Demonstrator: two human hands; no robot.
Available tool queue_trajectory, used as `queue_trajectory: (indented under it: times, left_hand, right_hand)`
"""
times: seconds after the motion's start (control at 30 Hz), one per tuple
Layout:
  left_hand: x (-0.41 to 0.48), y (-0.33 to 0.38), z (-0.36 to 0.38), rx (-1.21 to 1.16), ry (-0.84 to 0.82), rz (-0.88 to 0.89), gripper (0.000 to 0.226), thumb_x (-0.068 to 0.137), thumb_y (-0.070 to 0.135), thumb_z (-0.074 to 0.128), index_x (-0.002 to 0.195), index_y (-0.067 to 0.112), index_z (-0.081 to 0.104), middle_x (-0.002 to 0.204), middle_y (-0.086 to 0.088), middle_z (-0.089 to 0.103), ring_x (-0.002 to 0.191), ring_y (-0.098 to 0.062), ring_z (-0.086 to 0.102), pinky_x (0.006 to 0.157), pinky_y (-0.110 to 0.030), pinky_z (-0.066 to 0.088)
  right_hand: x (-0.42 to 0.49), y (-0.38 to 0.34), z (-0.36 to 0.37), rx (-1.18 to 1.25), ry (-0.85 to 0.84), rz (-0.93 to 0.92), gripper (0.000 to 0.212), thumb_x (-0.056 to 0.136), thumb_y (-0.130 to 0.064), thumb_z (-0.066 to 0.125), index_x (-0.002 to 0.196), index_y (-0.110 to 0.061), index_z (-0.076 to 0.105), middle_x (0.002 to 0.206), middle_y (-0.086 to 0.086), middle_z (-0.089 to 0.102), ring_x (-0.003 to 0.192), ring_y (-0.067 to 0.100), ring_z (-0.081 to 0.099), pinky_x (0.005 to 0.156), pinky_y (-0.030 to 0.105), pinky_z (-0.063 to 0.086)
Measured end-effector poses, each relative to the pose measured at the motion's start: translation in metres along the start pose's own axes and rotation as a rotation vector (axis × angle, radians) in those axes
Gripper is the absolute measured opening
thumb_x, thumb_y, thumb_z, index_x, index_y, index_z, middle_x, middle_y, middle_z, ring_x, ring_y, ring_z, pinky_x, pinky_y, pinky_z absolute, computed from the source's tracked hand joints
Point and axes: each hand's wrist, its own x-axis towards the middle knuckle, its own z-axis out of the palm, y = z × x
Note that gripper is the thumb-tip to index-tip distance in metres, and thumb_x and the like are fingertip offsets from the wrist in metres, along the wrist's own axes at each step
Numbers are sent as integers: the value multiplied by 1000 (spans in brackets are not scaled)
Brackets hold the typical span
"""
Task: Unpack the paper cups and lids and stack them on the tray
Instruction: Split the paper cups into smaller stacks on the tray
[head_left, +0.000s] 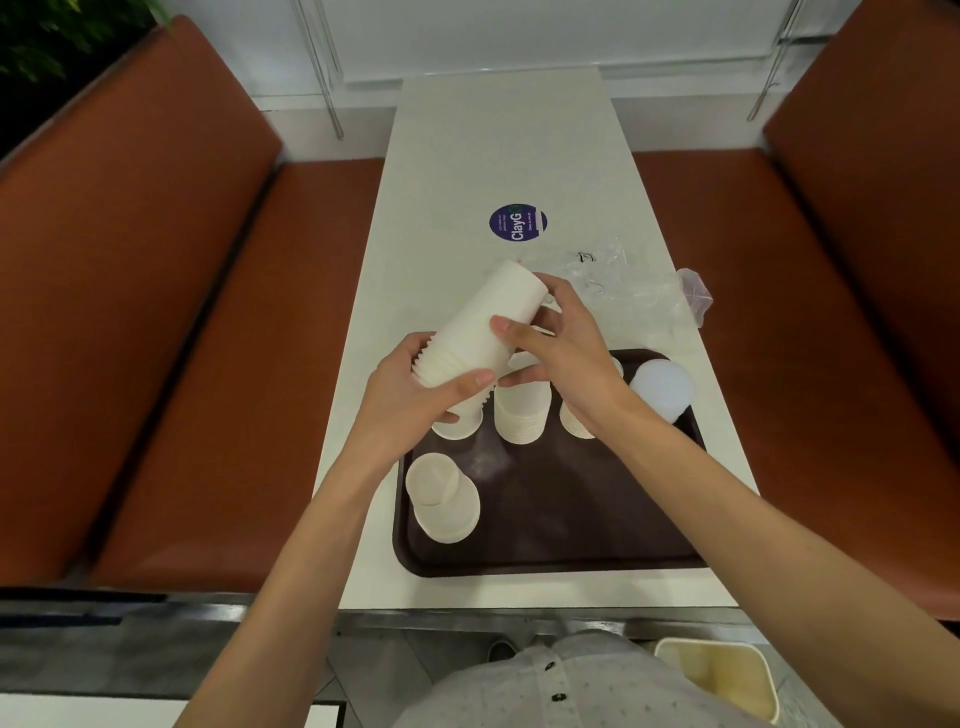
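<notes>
A long stack of white paper cups (480, 325) lies tilted in the air above the dark brown tray (561, 519). My left hand (415, 395) grips its rimmed lower end, and my right hand (561, 343) holds the upper part with fingers wrapped over it. On the tray stand upside-down cup stacks (521, 413), one (576, 423) partly behind my right wrist, and another (444, 496) at the front left. A stack of white lids (662, 389) sits at the tray's far right corner.
Crumpled clear plastic wrapping (623, 280) lies on the white table (498, 156) beyond the tray, near a round blue sticker (518, 222). Brown benches (182, 312) flank the table on both sides. A cream bin (722, 675) stands at the lower right.
</notes>
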Motion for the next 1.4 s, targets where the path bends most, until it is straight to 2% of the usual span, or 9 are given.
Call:
queue_trajectory:
  times: [0.1, 0.23, 0.5, 0.7, 0.83, 1.0, 1.1, 1.23, 1.4]
  left_hand:
    - [1, 0, -1, 20, 6, 15, 63, 74, 36, 82, 127, 21, 52, 114, 3, 59, 103, -19, 62, 75, -40, 62]
    - [1, 1, -2, 24, 30, 39, 54, 76, 34, 80, 122, 25, 53, 105, 12, 59, 97, -12, 61, 67, -27, 60]
    - [-5, -10, -15, -14, 12, 39, 57, 71, 32, 85, 119, 27, 55, 104, 9, 60, 94, -12, 62, 67, -29, 61]
    - [-8, -17, -27, 6, 41, 40, 48, 78, 25, 80, 116, 31, 52, 102, 15, 57, 89, -5, 59, 63, -21, 57]
    - [-5, -22, -36, 12, 69, 32, 51, 78, 29, 80, 121, 28, 51, 105, 14, 57, 94, -8, 60, 64, -24, 57]
    - [-2, -21, -39, -14, 83, 29, 51, 79, 27, 79, 121, 27, 50, 104, 13, 57, 91, -6, 60, 63, -21, 56]
    - [-2, -20, -38, -20, 85, 30, 49, 80, 26, 79, 119, 28, 50, 102, 15, 56, 88, -4, 60, 63, -20, 58]
    - [-2, -20, -36, -25, 82, 25, 47, 80, 25, 79, 116, 30, 50, 100, 16, 55, 78, 9, 60, 60, -16, 56]
    - [-2, -22, -33, -30, 72, 14, 47, 79, 27, 79, 115, 32, 50, 101, 16, 56, 87, -2, 59, 60, -17, 56]
  right_hand:
    - [1, -2, -1, -22, 11, -22, 58, 85, -13, 75, 134, -23, 44, 120, 11, 61, 107, 27, 64, 65, 41, 62]
    - [1, -4, 0, -15, 30, -39, 59, 87, -13, 74, 136, -22, 43, 121, 11, 60, 105, 25, 65, 64, 40, 62]
    - [8, -19, -21, 20, 101, -88, 56, 90, -15, 70, 137, -19, 42, 121, 15, 62, 94, 21, 68, 69, 44, 62]
    - [10, -20, -42, 2, 208, -135, 59, 90, -16, 70, 140, -21, 39, 123, 7, 61, 108, 22, 66, 74, 42, 62]
    - [15, -11, -50, -262, 265, -228, 72, 86, -18, 75, 145, -23, 33, 126, 4, 57, 100, 14, 66, 78, 33, 61]
    - [15, 4, -42, -549, 188, -298, 81, 81, -24, 80, 146, -29, 31, 122, -11, 51, 96, 5, 60, 75, 9, 50]
    - [17, 12, -39, -633, 147, -323, 81, 78, -23, 82, 144, -27, 35, 127, -9, 53, 102, 10, 55, 85, 16, 47]
    - [18, 23, -36, -751, 64, -321, 79, 78, -23, 81, 143, -25, 36, 134, -8, 52, 106, 8, 51, 85, 11, 40]
    - [17, 32, -34, -825, 14, -274, 74, 79, -25, 79, 141, -21, 39, 132, -2, 55, 109, 16, 54, 93, 32, 47]
